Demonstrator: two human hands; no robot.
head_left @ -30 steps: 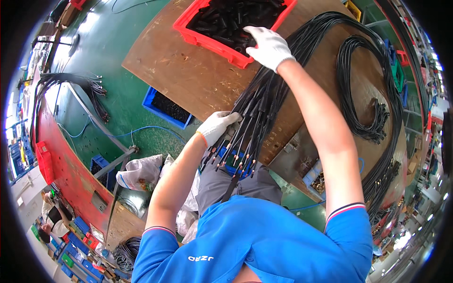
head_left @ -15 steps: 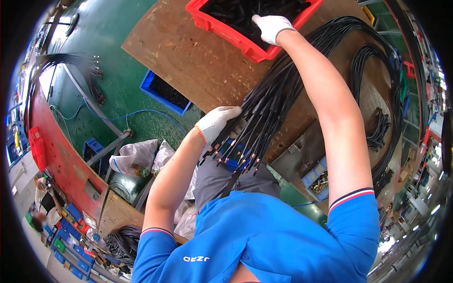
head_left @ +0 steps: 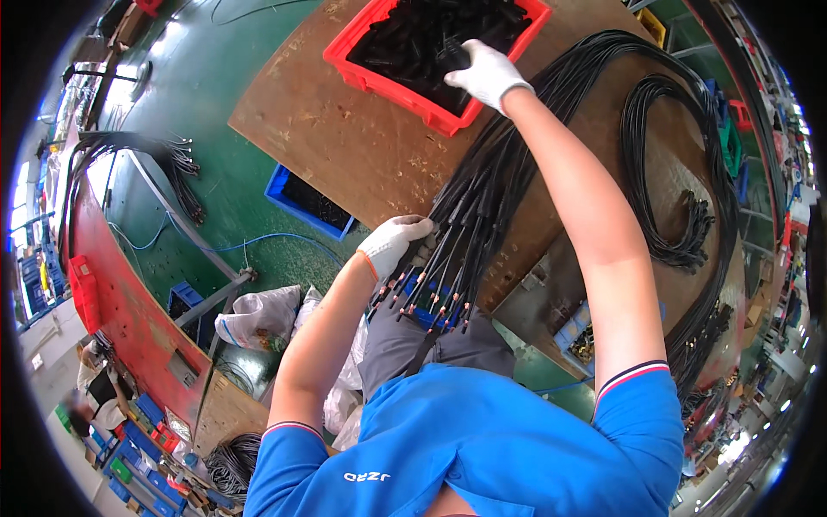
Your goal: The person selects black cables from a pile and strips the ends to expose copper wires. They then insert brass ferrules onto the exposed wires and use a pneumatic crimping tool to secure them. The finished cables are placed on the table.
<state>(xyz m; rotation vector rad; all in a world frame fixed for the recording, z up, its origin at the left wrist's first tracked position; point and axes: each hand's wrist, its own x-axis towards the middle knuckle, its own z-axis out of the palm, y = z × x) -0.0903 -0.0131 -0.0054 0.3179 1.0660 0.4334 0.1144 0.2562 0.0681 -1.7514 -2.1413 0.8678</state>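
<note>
The person wears a bright blue short-sleeved shirt (head_left: 491, 448). Each sleeve ends in a narrow striped band of white, red and dark blue. Small white lettering is printed on the shirt near the lower edge of the picture. The trousers (head_left: 431, 340) are grey. On the left hand (head_left: 392, 246) is a white knitted glove with a thin orange edge at the wrist. The right hand (head_left: 487, 76) has the same white glove. Both forearms are bare between glove and sleeve.
</note>
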